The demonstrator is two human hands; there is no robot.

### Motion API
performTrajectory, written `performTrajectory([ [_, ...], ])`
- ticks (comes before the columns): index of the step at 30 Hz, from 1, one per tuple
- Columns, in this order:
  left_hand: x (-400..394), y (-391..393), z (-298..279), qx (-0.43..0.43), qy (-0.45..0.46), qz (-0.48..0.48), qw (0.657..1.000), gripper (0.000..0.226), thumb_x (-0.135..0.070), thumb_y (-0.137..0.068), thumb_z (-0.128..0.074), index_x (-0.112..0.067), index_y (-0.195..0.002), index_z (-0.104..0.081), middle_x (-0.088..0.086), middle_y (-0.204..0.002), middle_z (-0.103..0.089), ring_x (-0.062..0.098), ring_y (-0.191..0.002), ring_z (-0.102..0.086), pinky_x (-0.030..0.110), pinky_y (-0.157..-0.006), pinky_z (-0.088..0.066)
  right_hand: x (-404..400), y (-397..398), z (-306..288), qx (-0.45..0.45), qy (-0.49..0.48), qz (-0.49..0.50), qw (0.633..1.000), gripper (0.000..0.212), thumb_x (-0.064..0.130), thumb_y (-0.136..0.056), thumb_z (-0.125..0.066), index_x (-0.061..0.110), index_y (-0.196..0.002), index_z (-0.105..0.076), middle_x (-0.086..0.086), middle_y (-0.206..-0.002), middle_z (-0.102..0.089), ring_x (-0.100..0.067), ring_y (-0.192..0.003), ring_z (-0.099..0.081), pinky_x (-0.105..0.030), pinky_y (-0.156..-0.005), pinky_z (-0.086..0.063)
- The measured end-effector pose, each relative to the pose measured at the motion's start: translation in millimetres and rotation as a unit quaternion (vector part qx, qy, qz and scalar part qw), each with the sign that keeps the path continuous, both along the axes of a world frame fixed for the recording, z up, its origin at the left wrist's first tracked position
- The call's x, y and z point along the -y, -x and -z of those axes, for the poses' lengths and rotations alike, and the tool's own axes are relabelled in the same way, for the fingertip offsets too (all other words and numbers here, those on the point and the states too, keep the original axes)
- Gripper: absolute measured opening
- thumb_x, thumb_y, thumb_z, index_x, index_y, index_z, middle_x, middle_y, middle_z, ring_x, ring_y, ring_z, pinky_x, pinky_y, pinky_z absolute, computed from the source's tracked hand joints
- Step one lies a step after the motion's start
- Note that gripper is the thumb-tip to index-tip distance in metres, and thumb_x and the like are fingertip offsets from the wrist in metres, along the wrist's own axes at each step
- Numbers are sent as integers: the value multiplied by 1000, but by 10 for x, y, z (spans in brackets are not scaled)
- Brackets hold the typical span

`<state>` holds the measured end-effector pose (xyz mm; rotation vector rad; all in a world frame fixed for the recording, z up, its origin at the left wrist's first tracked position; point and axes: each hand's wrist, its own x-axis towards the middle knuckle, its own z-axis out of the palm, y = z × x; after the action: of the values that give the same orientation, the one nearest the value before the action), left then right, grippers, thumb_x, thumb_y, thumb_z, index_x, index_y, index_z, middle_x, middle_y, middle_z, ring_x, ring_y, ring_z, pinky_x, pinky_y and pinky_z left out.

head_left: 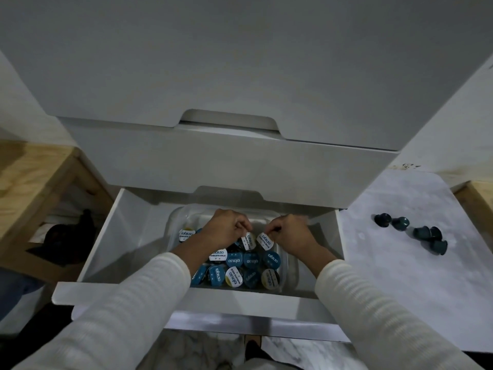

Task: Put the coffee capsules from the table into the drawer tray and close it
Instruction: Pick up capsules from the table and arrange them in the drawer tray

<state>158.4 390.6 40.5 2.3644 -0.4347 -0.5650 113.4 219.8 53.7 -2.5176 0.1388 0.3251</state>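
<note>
Left hand (226, 227): inside the open drawer (186, 296), fingers curled, pinching a white-lidded capsule (247, 241) by its edge above the tray (289, 265).
Right hand (289, 232): just beside the left, fingers curled, pinching a second white-lidded capsule (266, 241) the same way.
Tray contents: packed rows of blue and white lidded capsules (241, 268) toward the near side; far part partly hidden behind both hands.
Capsules left on the tabletop: a small cluster of dark capsules (424, 235) lying on the pale tabletop (400, 263) to the right of the drawer, well apart from both hands.
Progress, as judged: placing under way, not finished; drawer pulled out, closing not yet due.
Risk, release: both held capsules tilted on edge, likely to topple onto neighbours or roll off the stack if let go without seating flat.
Risk, crowding: near rows look full; forcing more in there could lift a capsule above the tray rim.
Risk, closing: anything riding high could catch under the drawer front above (226, 161) and jam or crush.
Risk, tabletop: loose dark capsules lying on their sides, round, prone to roll off the edge with a careless sweep.
Risk, omission: closing early would leave the cluster behind.
</note>
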Motion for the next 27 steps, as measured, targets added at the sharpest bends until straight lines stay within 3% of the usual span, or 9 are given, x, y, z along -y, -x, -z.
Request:
performTrajectory([
  [2, -12, 1, 9, -7, 0, 7, 1000, 19, -2, -81, -68, -11, -98, -72, 9, -97, -73, 6, -76, -63, -3, -63, -44, -6, 6, 4, 8, 13, -10, 1000, 17, 5, -83, -60, 10, -93, -73, -8, -100, -72, -17, -88, -64, -14, -78, -41],
  [4, -16, 1, 22, -8, -1, 12, 1000, 22, 2, -79, -68, -8, -100, -71, 11, -97, -73, 6, -75, -63, -4, -64, -44, -15, 17, 10, 15, 28, -23, 999, 18, 5, -83, -59, 10, -94, -73, -8, -99, -73, -18, -87, -65, -14, -77, -40],
  [9, -3, 14, 7, 0, -20, 19, 1000, 30, 1, -76, -71, -7, -104, -69, 12, -98, -72, 7, -80, -61, 9, -78, -49, -28, 59, 7, 28, 56, -42, 997, 19, 6, -83, -59, 11, -94, -73, -8, -99, -72, -19, -87, -64, -17, -79, -42],
  [13, -17, 61, -48, 29, -76, 37, 996, 30, -15, -80, -71, -14, -110, -66, 8, -106, -70, 13, -93, -63, 24, -91, -51, -54, 110, -62, 37, 83, -44, 995, 18, 18, -87, -57, 10, -97, -71, -12, -100, -70, -25, -87, -63, -25, -78, -46],
  [15, -4, 118, -120, 53, -105, 39, 992, 28, -22, -88, -62, -15, -115, -63, 10, -114, -67, 19, -103, -62, 30, -93, -51, -82, 156, -114, 51, 88, -44, 994, 23, 19, -89, -53, 8, -101, -69, -15, -108, -67, -28, -94, -62, -30, -84, -48],
  [18, 42, 264, -215, 92, -137, 32, 986, 32, -24, -95, -48, -13, -125, -56, 12, -126, -59, 25, -112, -57, 30, -93, -47, -138, 266, -218, 57, 92, -42, 993, 35, 24, -93, -48, 9, -123, -55, -13, -130, -56, -29, -114, -54, -33, -96, -43],
  [23, 157, 595, -336, 188, -142, 9, 972, 42, -26, -98, -39, -4, -134, -43, 14, -137, -47, 24, -128, -42, 34, -103, -41, -251, 540, -325, 109, 128, -31, 985, 47, 27, -97, -38, 8, -139, -32, -13, -146, -36, -27, -134, -35, -33, -107, -33],
  [27, 261, 837, -464, 266, -132, 4, 955, 48, -26, -101, -29, -3, -143, -25, 13, -149, -32, 23, -138, -26, 29, -114, -21, -260, 775, -428, 177, 130, 0, 976, 49, 26, -98, -34, 4, -141, -27, -15, -150, -29, -24, -143, -17, -35, -115, -20],
])
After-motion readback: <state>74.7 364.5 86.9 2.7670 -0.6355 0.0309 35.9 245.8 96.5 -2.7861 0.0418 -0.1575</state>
